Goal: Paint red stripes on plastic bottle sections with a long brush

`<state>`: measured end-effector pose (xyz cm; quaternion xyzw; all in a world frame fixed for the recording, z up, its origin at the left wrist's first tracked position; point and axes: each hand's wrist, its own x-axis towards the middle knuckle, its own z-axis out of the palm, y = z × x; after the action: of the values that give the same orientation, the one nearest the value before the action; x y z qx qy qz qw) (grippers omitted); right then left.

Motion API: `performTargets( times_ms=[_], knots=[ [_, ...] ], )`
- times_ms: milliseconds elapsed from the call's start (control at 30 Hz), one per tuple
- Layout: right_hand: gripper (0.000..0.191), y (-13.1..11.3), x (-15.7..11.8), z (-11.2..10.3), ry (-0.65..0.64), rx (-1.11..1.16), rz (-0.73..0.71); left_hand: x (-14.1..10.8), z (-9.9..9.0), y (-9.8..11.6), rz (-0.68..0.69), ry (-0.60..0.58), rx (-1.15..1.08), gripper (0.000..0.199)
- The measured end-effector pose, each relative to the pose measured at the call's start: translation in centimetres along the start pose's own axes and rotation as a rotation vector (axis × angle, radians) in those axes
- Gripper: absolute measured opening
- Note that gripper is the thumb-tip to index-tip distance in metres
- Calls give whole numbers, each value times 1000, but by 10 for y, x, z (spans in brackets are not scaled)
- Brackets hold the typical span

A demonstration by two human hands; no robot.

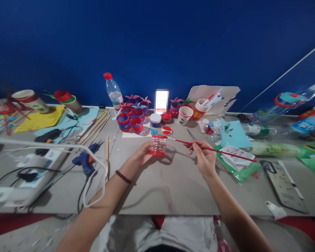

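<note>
My left hand is closed around the left side of a clear plastic jar with red paint at its top and bottom edges. Between the fingers of my right hand is a long red paintbrush. Its tip touches or nearly touches the jar's top right edge. Just behind the jar lie a round lid with red paint and an open pot of red paint. A white-lidded paint jar stands beside the pot. Several red and purple painted cups stand to its left.
A blue glue gun, wooden sticks and a power strip lie on the left. Paper cups and a water bottle stand at the back. A phone, blue paper and plastic bottles are on the right.
</note>
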<state>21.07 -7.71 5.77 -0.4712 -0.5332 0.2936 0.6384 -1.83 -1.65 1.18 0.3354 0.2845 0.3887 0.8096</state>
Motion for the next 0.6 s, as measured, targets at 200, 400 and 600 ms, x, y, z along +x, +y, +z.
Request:
performTargets(
  times_ms=[200, 400, 600],
  knots=[
    [27, -3, 0, -1, 15, -81, -63, 0, -2, 0, -5, -9, 6, 30],
    [22, -2, -3, -2, 15, -77, -79, -2, 1, 1, -10, -8, -9, 34],
    [20, -2, -2, -4, 19, -124, -96, -2, 3, 3, -20, 11, 15, 32]
  ],
)
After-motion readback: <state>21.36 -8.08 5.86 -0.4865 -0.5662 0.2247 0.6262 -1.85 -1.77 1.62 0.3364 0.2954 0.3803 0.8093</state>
